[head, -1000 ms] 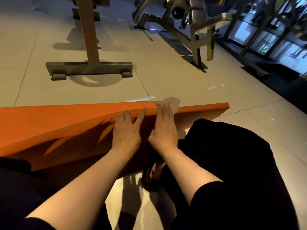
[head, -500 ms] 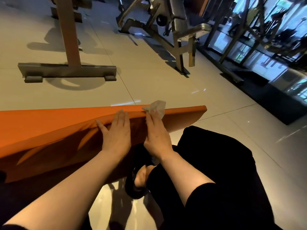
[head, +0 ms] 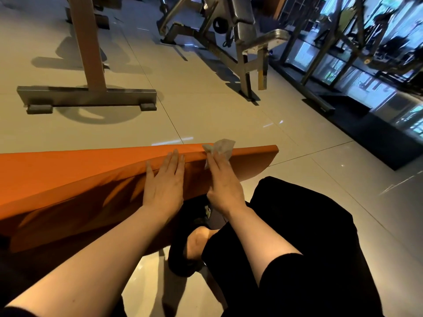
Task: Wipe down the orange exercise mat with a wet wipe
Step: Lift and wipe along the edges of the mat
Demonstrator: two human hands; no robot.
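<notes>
The orange exercise mat [head: 68,179] is tilted up in front of me, its long edge raised across the middle of the view. My left hand [head: 166,186] lies flat against its near face, fingers straight and reaching the top edge. My right hand [head: 223,184] is just to the right and presses a crumpled white wet wipe [head: 220,148] against the mat's top edge, with the wipe sticking up above the fingers. How the right fingers lie round the wipe is partly hidden.
Pale floor tiles [head: 206,124] stretch beyond the mat. A metal T-shaped stand base [head: 87,96] sits at the back left and a weight bench frame [head: 245,53] at the back centre. Dark racks [head: 343,53] line the right. My legs in black trousers [head: 309,236] fill the lower right.
My left hand's fingers have closed together, flat on the mat. My right hand has stayed on the top edge with the wipe. The camera has turned, shifting the mat and both hands in view.
</notes>
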